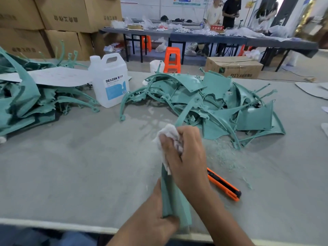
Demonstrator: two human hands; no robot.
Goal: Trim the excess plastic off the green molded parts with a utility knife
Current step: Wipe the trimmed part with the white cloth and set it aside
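Note:
A long green molded part (174,201) runs from the table's near edge away from me. My left hand (157,222) grips its near end. My right hand (186,157) holds a crumpled white cloth (167,134) against the part's upper stretch, fingers curled round both. An orange and black utility knife (224,185) lies on the table just right of my right wrist, untouched. A heap of green molded parts (213,103) sits beyond my hands, and another pile of green parts (23,103) lies at the left.
A white DEXCON jug (110,80) stands between the two piles. Green shavings (221,150) are scattered right of my hands. A grey sheet (58,76) rests on the left pile. Cardboard boxes (71,16), orange stools (172,59) and people at far tables lie beyond.

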